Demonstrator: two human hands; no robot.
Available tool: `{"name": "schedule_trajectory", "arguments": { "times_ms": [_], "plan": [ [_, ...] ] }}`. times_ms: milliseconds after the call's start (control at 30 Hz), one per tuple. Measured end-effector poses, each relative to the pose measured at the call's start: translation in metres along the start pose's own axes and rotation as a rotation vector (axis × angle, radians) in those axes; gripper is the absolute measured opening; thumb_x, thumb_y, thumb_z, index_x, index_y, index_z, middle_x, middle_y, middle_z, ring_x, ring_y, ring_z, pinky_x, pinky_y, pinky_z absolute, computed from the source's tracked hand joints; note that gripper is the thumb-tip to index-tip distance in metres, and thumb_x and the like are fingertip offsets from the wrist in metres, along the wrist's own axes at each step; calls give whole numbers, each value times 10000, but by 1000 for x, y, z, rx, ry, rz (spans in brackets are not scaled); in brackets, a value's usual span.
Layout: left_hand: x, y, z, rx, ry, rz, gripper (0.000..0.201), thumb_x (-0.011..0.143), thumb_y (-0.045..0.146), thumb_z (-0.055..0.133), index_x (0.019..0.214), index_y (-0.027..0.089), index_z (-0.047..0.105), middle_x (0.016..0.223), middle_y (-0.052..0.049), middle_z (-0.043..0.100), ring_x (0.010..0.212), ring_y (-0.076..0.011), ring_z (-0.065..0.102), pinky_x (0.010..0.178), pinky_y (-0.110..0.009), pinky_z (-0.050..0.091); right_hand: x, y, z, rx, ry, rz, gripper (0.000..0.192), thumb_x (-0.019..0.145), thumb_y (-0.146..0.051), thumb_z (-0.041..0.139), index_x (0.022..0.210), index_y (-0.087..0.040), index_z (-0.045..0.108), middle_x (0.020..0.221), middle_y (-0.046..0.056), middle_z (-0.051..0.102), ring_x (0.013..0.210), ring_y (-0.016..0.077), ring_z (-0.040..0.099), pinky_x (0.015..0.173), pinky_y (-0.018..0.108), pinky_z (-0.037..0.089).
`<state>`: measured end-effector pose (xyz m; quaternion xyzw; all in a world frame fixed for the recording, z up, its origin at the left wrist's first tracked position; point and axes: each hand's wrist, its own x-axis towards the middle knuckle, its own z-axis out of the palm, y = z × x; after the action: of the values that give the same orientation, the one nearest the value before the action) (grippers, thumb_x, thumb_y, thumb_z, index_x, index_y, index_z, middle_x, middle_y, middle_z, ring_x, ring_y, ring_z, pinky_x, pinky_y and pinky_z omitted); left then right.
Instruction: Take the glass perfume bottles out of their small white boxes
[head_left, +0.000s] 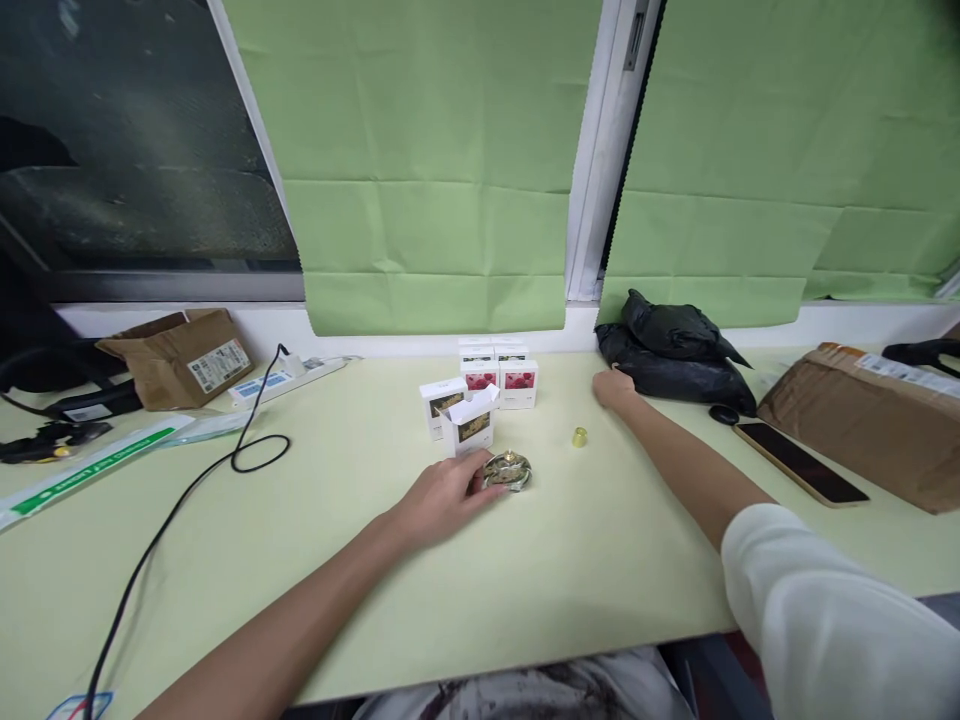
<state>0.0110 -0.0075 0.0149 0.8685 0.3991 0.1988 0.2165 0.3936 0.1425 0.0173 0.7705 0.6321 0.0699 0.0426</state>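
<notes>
The left hand [442,495] rests on the table [570,560], fingertips touching the near-left edge of a small gold bottle [508,471] lying just beyond them, below an open white box [469,422]; the right hand [613,388] lies loosely closed, holding nothing, against black bags [675,355]; a gold cap [579,437] stands between, apart from both.

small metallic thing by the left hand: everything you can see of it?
The metallic object is small, rounded and shiny, silver-gold with a raised gold knob on top; it may be glass or metal, too small to tell. It lies low on the table, just in front of an open white box. The left hand touches its left side with the fingertips. A small gold cap stands apart to its right.
</notes>
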Motion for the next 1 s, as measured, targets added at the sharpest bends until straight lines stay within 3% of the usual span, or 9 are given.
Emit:
{"name": "schedule_trajectory", "arguments": {
  "times_ms": [200,300,400,533,567,633,700,833,1000],
  "plan": [
    [0,-1,0,-12,-11,-7,350,993,585,530,909,245,542,766,5,646,666,-191,586,601,-299,345,-24,1,2,19,-22,-30,412,1000,-387,676,1335,-155,618,1335,124,636,1126,250,669,948,461,591],
    [0,0,0,-7,-8,-9,347,992,583,535,907,247,537,775,4,649,678,-193,590,609,-298,354,-42,2,3,39,15,-72,290,997,-260,675,1244,-110,664,1276,183,662,1138,269,678,955,404,562],
    [0,1,0,-8,1,-10,342,985,583,542,920,247,554,783,-1,652,681,-195,594,609,-300,357,-61,0,0,71,78,-117,167,995,-68,569,1114,-79,687,1143,232,703,1108,291,701,915,351,514],
    [0,3,-1,-7,-4,-17,341,986,581,537,941,244,575,779,-3,653,676,-198,598,604,-303,354,-89,-14,-17,151,219,-170,268,1104,-209,370,1195,-128,609,1089,186,717,1022,271,699,846,342,480],
    [0,3,-1,-6,-3,-15,340,986,579,537,947,244,579,785,-5,657,680,-199,601,605,-303,354,-98,-21,-23,198,272,-209,297,1122,-261,323,1189,-158,593,1066,151,717,1006,252,688,839,330,474],
    [1,2,-1,-3,3,-11,337,985,577,545,949,244,579,789,-3,662,684,-200,604,608,-304,355,-120,-38,-35,502,468,-377,275,1116,-348,358,1124,-206,593,970,92,704,945,253,657,812,342,472],
    [1,1,0,6,12,-9,340,982,581,552,935,245,568,776,2,656,676,-200,596,607,-304,353,-144,-57,-44,761,542,-536,220,1089,-399,438,1095,-247,596,962,67,685,937,251,627,817,356,480],
    [1,0,1,30,16,4,327,993,568,543,938,247,557,771,3,651,675,-204,590,607,-301,344,-179,-86,-47,1028,523,-671,191,1076,-401,475,1087,-263,606,965,63,640,892,236,597,824,378,499],
    [1,2,0,38,5,15,313,995,548,555,930,242,543,791,0,641,689,-203,588,615,-299,353,-192,-98,-32,1092,492,-721,256,1096,-367,428,1180,-300,660,1059,81,643,1000,250,621,880,408,520]
  ]
}}
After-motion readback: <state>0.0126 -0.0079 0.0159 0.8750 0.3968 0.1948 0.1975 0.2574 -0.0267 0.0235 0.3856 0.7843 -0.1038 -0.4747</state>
